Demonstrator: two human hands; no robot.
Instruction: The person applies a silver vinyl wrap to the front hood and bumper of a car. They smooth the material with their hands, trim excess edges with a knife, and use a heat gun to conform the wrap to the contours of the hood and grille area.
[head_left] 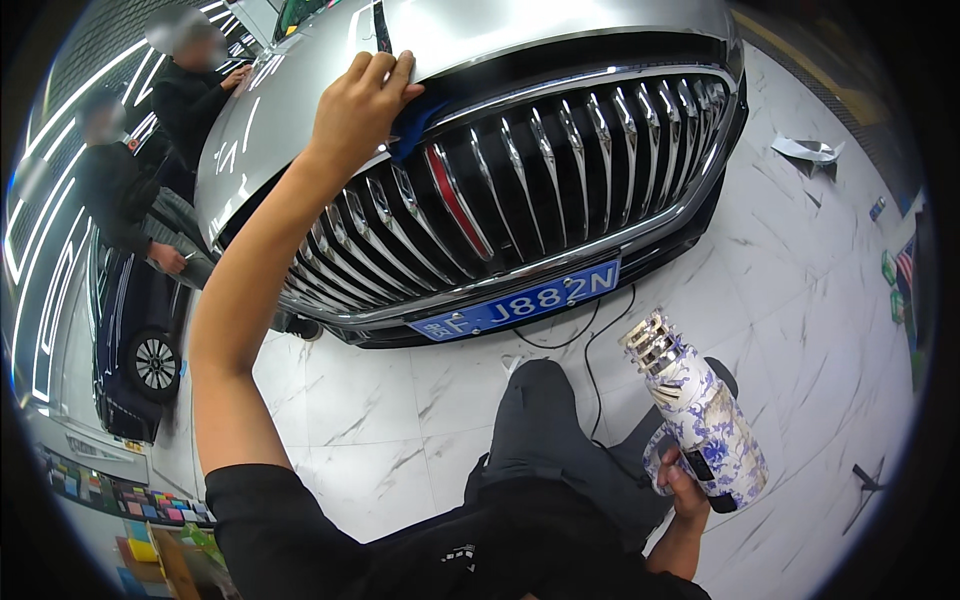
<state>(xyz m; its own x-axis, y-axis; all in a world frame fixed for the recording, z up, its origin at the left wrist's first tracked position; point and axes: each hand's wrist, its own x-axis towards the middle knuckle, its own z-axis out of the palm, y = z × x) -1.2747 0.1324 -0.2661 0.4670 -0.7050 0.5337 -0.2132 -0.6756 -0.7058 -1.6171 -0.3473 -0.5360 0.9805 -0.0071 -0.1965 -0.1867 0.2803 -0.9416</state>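
A silver car's front fills the upper middle, with its hood (470,35) above a chrome-slatted grille (520,180). At the hood's front edge, the fingers of my left hand (362,105) are pinched together. What they grip, if anything, is hidden, and a narrow dark strip (382,28) shows just beyond the fingertips. Some blue material (415,130) hangs beside that hand, under the hood's edge. Low on the right, my right hand (685,490) is wrapped round the handle of a heat gun (715,425) with a blue-and-white floral pattern. Its metal nozzle (652,340) points up toward the car, apart from it.
Two people (190,95) in dark clothes stand along the car's left side. A dark cable (600,400) runs over the marble-patterned floor (370,410) beside my legs. A crumpled silvery piece (808,150) lies right of the car. A dark car (140,340) stands farther left.
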